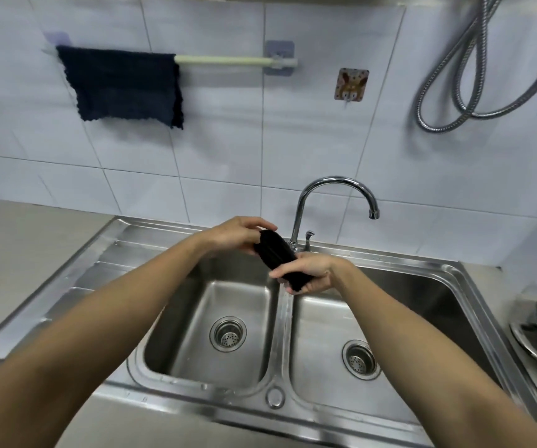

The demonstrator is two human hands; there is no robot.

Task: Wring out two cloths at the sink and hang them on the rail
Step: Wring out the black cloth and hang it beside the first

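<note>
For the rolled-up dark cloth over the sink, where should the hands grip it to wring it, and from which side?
Grip the rolled dark cloth at its two ends, one hand each. It lies as a short slanted roll above the divider of the stainless steel double sink, so the left hand suits the far upper end from the left, the right hand the near lower end from the right.

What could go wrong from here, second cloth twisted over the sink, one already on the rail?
1. The rolled cloth sits over the divider between the basins, near the faucet; the left hand or right hand may knock it while twisting.
2. The hung cloth fills the left of the rail; only the right stretch is free, so overlap is possible.
3. The rail's stuck-on mount may shift under wet weight.
</note>
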